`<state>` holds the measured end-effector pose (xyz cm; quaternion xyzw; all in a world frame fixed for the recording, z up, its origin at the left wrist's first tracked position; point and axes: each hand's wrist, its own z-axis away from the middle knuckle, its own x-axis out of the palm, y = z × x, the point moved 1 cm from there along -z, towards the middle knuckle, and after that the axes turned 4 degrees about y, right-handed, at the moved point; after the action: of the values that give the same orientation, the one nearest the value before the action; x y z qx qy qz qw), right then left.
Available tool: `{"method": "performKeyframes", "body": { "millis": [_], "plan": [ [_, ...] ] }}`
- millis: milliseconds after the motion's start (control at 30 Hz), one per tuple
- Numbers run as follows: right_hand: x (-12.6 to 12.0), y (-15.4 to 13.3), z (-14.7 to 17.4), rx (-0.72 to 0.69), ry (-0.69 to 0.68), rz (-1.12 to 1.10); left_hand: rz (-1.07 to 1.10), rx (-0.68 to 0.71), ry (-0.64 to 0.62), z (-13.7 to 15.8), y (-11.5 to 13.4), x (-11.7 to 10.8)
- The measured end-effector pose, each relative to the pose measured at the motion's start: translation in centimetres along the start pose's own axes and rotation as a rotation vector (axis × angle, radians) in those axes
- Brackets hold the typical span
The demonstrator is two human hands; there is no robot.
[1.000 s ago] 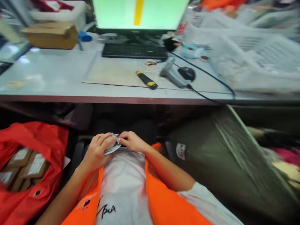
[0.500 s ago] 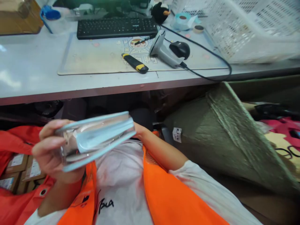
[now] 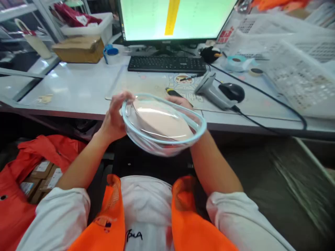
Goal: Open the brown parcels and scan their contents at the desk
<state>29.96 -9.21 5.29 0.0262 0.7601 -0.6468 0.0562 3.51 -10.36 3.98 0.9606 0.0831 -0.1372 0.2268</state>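
Note:
Between my two hands is a clear plastic pouch [image 3: 159, 148] with pale blue piping, held over the desk's front edge. A beige rounded panel [image 3: 163, 120] shows through the see-through plastic. My left hand [image 3: 115, 118] grips the pouch's left end, fingers closed on its edge. My right hand [image 3: 183, 103] holds the far right side, and much of it is hidden behind the pouch. Just beyond the right hand a black-and-yellow utility knife [image 3: 172, 92] lies on the desk mat, partly covered. A grey barcode scanner [image 3: 213, 92] rests to the right.
Behind are a keyboard [image 3: 166, 64] and a lit monitor [image 3: 146, 21]. A black mouse [image 3: 232, 92] and white plastic baskets [image 3: 300, 69] stand right. At lower left, a red bag [image 3: 15, 223] holds cardboard boxes [image 3: 43, 170]. A large green container [image 3: 261, 181] stands at lower right.
The pouch has moved right and up toward the desk and turned from edge-on to show its broad face. The view has lifted, bringing the monitor in. Both hands now visibly hold the pouch.

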Motion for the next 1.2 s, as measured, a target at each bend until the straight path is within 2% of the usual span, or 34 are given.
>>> {"method": "performKeyframes", "body": {
  "millis": [33, 100, 167, 200, 267, 367, 433, 500, 600, 700, 800, 900, 967, 1033, 1133, 1200],
  "plan": [
    [-0.5, -0.7, -1.2, -0.043, 0.012, -0.034, -0.088, 0.010, -0.007, -1.3, -1.6, -0.6],
    [-1.0, -1.4, -3.7, -0.105, 0.010, -0.118, -0.240, -0.065, 0.011, -3.2, -4.4, -1.3],
    [-0.9, -0.8, -6.1, -0.089, -0.037, -0.157, -0.353, -0.164, 0.035, -4.0, -6.8, -1.5],
    [-0.6, -0.1, -7.2, -0.056, -0.075, -0.156, -0.390, -0.195, 0.014, -4.0, -7.8, -1.4],
    [0.0, 1.4, -8.8, 0.005, -0.138, -0.169, -0.409, -0.237, -0.139, -3.6, -9.2, -1.3],
    [1.0, 3.0, -9.4, 0.026, -0.241, -0.183, -0.355, -0.294, -0.422, -2.7, -9.8, -1.3],
    [2.1, 3.3, -8.9, -0.016, -0.341, -0.076, -0.353, -0.322, -0.454, -2.7, -9.4, -1.3],
    [3.6, 3.2, -8.4, -0.151, -0.381, 0.081, -0.436, -0.338, -0.393, -3.0, -8.8, -0.9],
    [5.7, 3.2, -7.9, -0.348, -0.233, 0.198, -0.595, -0.401, -0.282, -3.9, -8.5, -0.2],
    [6.6, 3.9, -8.0, -0.344, -0.018, 0.147, -0.673, -0.515, -0.154, -5.1, -9.2, -0.1],
    [5.9, 4.7, -8.2, -0.329, 0.258, -0.117, -0.738, -0.567, 0.004, -6.2, -10.1, -0.5],
    [4.2, 5.2, -8.9, -0.297, 0.578, -0.523, -0.754, -0.484, 0.093, -6.7, -10.8, -0.9],
    [3.3, 5.2, -9.4, -0.260, 0.680, -0.702, -0.796, -0.477, 0.058, -6.5, -11.3, -1.0],
    [2.7, 4.7, -9.4, -0.231, 0.700, -0.728, -0.847, -0.500, -0.092, -6.4, -11.7, -1.2],
    [3.1, 3.2, -7.6, -0.274, 0.647, -0.572, -0.796, -0.497, -0.375, -6.4, -10.7, -1.2],
    [4.0, 2.2, -5.1, -0.293, 0.530, -0.399, -0.666, -0.386, -0.402, -6.4, -8.5, -0.7]
  ]
}}
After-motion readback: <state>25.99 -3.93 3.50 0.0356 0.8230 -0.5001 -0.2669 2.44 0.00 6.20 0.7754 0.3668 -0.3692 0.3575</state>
